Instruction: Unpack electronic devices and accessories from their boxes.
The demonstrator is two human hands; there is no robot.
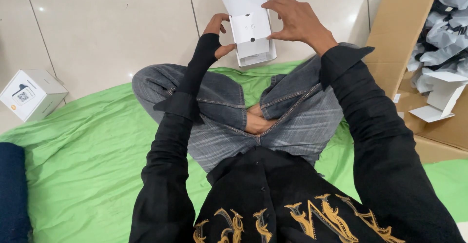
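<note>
on the floor at far left sits a closed white box (32, 94). past it, left hand (218, 34) and right hand (294, 21) both grip an open white carton (252, 37) above the knees. far right, a cardboard box (407, 38) holds paper.

A small white cardboard box (253, 40) is held just above the pale tiled floor, in front of crossed knees. Its flat lid flap stands open and bears a dark round hole near its lower edge. The shallow tray tilts toward the camera.
</note>
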